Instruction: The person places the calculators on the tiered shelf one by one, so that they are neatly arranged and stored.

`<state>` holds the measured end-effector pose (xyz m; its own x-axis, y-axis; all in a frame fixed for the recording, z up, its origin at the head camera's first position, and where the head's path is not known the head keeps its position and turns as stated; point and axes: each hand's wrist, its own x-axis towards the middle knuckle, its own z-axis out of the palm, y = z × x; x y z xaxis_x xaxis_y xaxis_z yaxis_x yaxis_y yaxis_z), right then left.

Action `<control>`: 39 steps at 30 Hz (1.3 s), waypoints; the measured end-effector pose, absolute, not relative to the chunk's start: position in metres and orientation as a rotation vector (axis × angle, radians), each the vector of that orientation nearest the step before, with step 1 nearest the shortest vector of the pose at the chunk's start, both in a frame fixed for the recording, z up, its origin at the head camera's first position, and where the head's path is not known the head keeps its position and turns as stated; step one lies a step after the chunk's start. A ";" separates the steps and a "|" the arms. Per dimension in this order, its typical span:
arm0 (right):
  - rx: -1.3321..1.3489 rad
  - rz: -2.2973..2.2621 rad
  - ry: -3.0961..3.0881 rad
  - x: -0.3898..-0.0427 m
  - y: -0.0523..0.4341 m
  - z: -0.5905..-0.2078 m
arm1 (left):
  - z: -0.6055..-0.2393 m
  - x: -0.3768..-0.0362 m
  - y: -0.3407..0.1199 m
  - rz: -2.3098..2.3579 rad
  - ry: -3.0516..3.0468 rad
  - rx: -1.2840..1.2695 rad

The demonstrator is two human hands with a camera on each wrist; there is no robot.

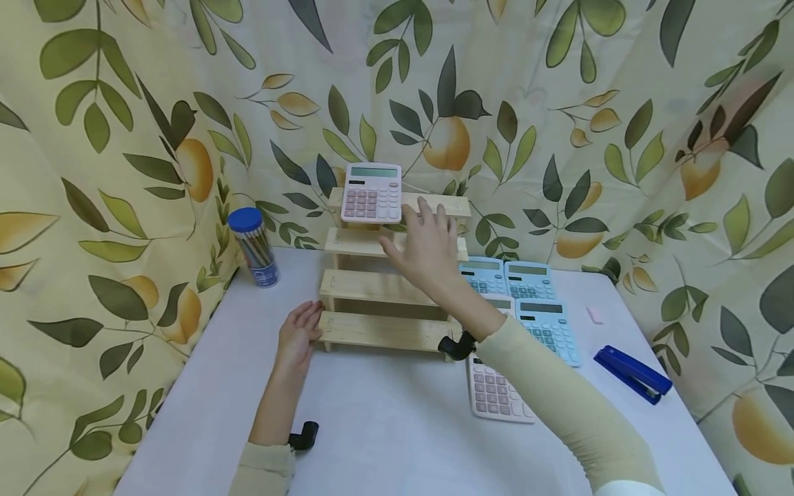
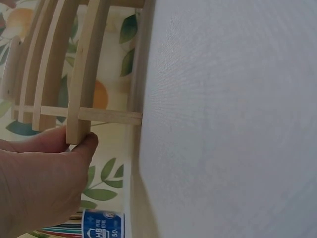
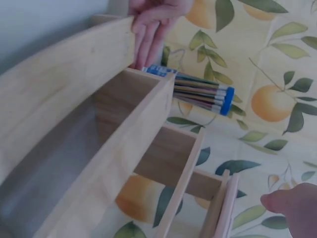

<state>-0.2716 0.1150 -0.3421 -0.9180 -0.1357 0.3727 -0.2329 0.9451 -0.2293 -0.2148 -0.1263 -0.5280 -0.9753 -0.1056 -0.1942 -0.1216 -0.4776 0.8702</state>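
Right hand (image 1: 428,244) hovering open-fingered just right of pink calculator (image 1: 371,193) propped upright on rack (image 1: 378,286) top step, nearer than left hand (image 1: 298,337), flat against rack's bottom-left corner.

wooden shelf (image 3: 84,148) fills view | left hand (image 3: 153,25) on its edge | pencil tub (image 3: 198,91) behind

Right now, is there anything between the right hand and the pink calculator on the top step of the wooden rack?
Nothing visible. The right hand hovers open beside the pink calculator on the wooden stepped rack, with only bare shelf between them.
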 end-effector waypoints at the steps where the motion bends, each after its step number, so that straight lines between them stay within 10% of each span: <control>1: 0.272 0.386 -2.741 -0.269 0.119 -0.343 | -0.528 -0.215 -0.126 2.670 1.596 -0.353; 39: 0.198 0.401 -2.882 -0.132 0.260 -0.433 | -0.526 -0.214 -0.131 2.667 1.525 -0.324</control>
